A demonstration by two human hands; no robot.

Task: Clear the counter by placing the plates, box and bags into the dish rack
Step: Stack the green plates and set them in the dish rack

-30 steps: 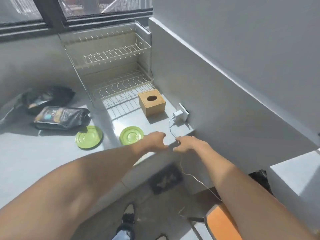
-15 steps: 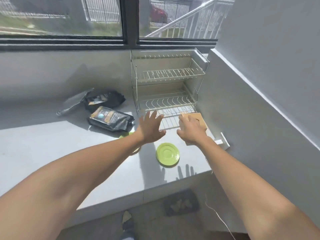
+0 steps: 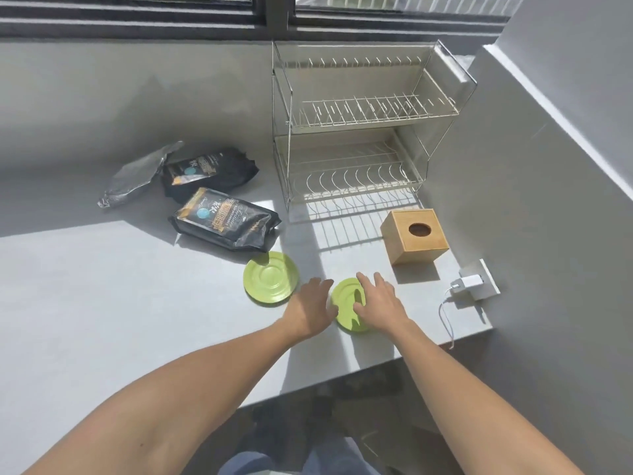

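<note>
Two green plates lie on the grey counter. The left plate (image 3: 270,278) is bare. My right hand (image 3: 378,305) rests over the right plate (image 3: 345,303), fingers spread, and my left hand (image 3: 313,308) touches that plate's left edge with fingers apart. A wooden box (image 3: 414,235) with a round hole stands to the right, in front of the two-tier wire dish rack (image 3: 359,138), whose shelves hold nothing. Two black bags (image 3: 224,219) (image 3: 209,171) and a silver bag (image 3: 137,174) lie to the left of the rack.
A white charger (image 3: 469,282) sits in a wall socket at the right, its cable hanging over the counter edge (image 3: 448,341). A grey wall rises on the right, and a window ledge runs behind the rack.
Both hands have come back from near the rack and box, down onto the right green plate. The camera now looks more steeply down at the counter.
</note>
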